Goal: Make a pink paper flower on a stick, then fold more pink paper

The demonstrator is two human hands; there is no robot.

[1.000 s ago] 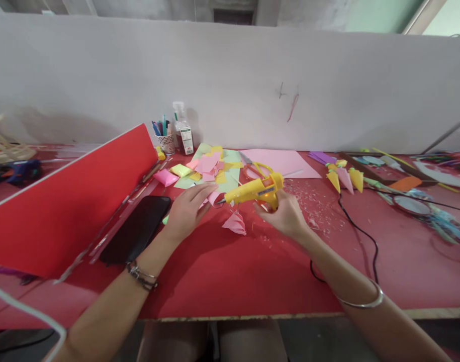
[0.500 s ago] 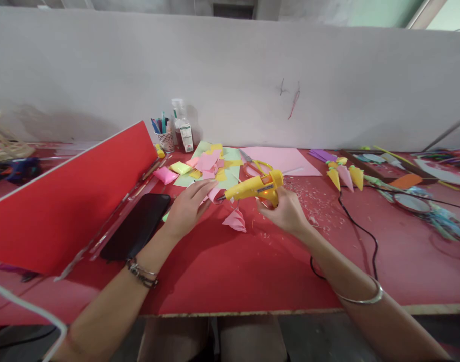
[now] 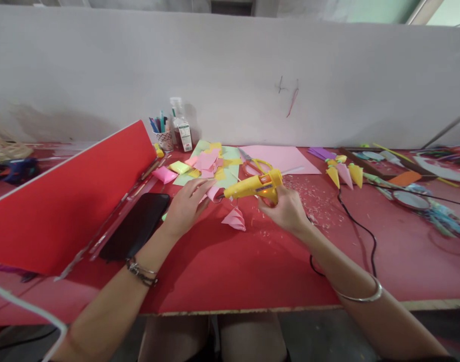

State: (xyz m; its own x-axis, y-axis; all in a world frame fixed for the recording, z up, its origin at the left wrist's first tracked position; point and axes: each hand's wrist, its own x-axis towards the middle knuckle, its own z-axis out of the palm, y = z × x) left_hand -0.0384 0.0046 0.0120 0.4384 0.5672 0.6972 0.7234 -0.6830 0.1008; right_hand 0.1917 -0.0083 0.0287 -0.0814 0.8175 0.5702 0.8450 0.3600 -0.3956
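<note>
My right hand [image 3: 285,207] is wrapped round the handle of a yellow hot glue gun [image 3: 252,186], whose small light glows orange. Its dark nozzle points left and meets a curled piece of pink paper [image 3: 212,193]. That paper is pinched in the fingers of my left hand [image 3: 188,203]; part of it is hidden behind them. Just below the nozzle, a folded pink paper shape [image 3: 235,219] lies on the red table [image 3: 230,276]. Behind the glue gun rest scissors [image 3: 258,165] with orange and yellow handles.
A black phone [image 3: 135,226] lies left, beside a slanted red board [image 3: 82,201]. Paper scraps [image 3: 209,161], a pen cup [image 3: 164,138] and a bottle [image 3: 182,128] stand behind. Yellow and pink paper cones [image 3: 344,174] lie right, near the black cord [image 3: 360,229].
Hardly anything differs: the whole view has shifted very slightly. Both hands keep their hold, and the nozzle stays at the pink paper.
</note>
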